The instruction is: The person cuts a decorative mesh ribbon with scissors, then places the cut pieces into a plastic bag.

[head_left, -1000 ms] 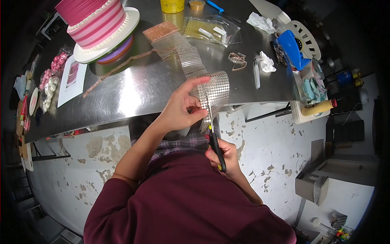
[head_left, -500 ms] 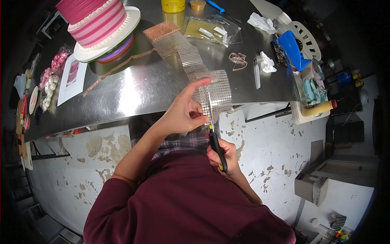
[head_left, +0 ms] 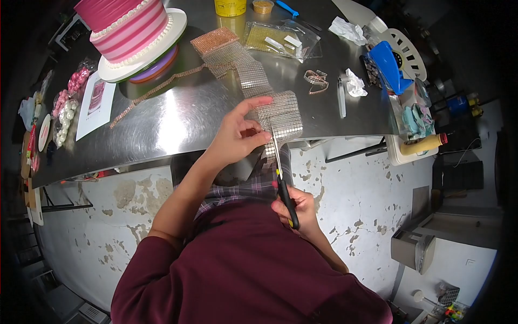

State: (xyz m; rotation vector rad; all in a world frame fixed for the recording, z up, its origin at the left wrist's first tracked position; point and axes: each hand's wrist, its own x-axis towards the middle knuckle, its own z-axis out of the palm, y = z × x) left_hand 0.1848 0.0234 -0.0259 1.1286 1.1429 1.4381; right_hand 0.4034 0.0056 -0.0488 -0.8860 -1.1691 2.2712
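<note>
A wide rhinestone mesh ribbon (head_left: pixel 288 113) runs from the far part of the table to its front edge, where its near end hangs over. My left hand (head_left: pixel 240 132) pinches the left side of the ribbon between thumb and fingers. Black-and-yellow scissors (head_left: pixel 286 200) are gripped by their handles in my right hand (head_left: pixel 302 210). Their blades point away from me and lie along the ribbon, close to my left thumb. A narrow cut strip of rhinestones (head_left: pixel 156 94) stretches leftward across the table from the ribbon's far part.
On the metal table (head_left: pixel 216 113) stands a pink striped cake (head_left: pixel 129 27) on a white board (head_left: pixel 178 27). A printed picture (head_left: pixel 96 108) and bagged beads (head_left: pixel 67 110) lie left. Plastic packets (head_left: pixel 280 40), a small rhinestone piece (head_left: pixel 317 81), crumpled tissue (head_left: pixel 355 83) and a blue dispenser (head_left: pixel 388 67) sit right.
My left hand has shifted slightly left and toward the table, along with the ribbon's near end. The scissors stay almost in place, their blades now lower on the mesh.
</note>
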